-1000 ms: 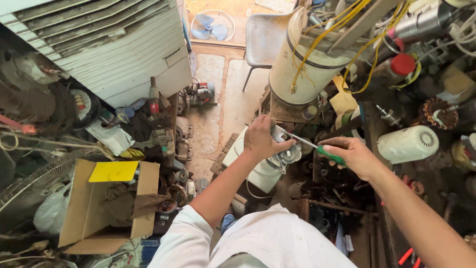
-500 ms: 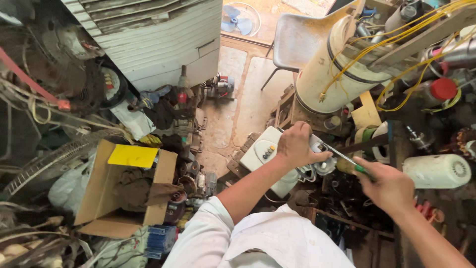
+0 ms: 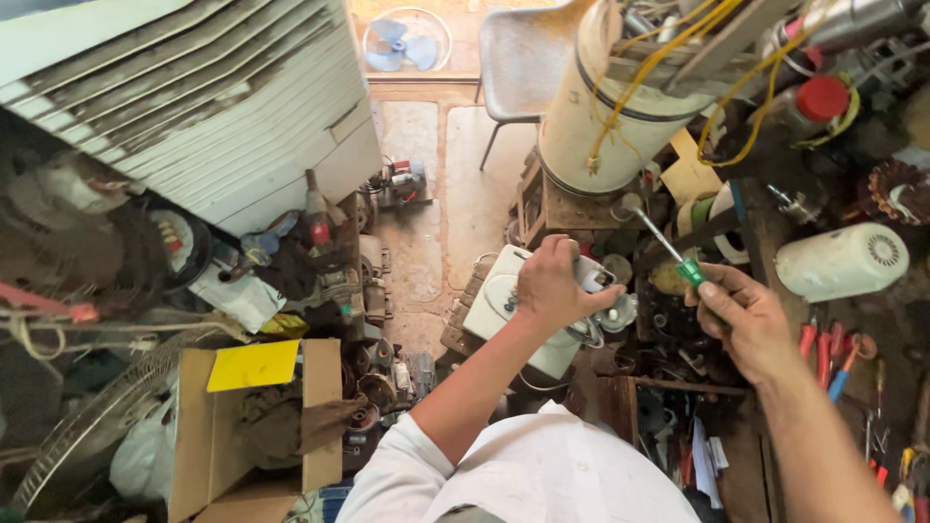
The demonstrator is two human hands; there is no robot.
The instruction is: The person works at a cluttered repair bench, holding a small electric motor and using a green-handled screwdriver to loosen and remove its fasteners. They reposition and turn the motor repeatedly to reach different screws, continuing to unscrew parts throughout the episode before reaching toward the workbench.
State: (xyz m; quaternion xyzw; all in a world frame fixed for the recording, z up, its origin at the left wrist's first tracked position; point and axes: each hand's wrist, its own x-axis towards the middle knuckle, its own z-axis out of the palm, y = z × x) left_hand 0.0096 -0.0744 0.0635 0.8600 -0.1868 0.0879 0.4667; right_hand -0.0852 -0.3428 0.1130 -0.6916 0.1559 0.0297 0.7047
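While the left hand [image 3: 552, 286] is clamping a small grey part [image 3: 593, 276] over the white casing [image 3: 504, 305], the right hand [image 3: 746, 320] is pinching a green-handled screwdriver [image 3: 668, 247], tip raised clear; it is risking slipping onto those fingers.

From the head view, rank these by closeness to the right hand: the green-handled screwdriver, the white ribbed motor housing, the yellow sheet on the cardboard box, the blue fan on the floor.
1. Green-handled screwdriver: held in the right hand, pointing up and left.
2. White ribbed motor housing: on the bench, just right of it.
3. Blue fan: top of view, on the floor.
4. Yellow sheet: far left, on the cardboard box.
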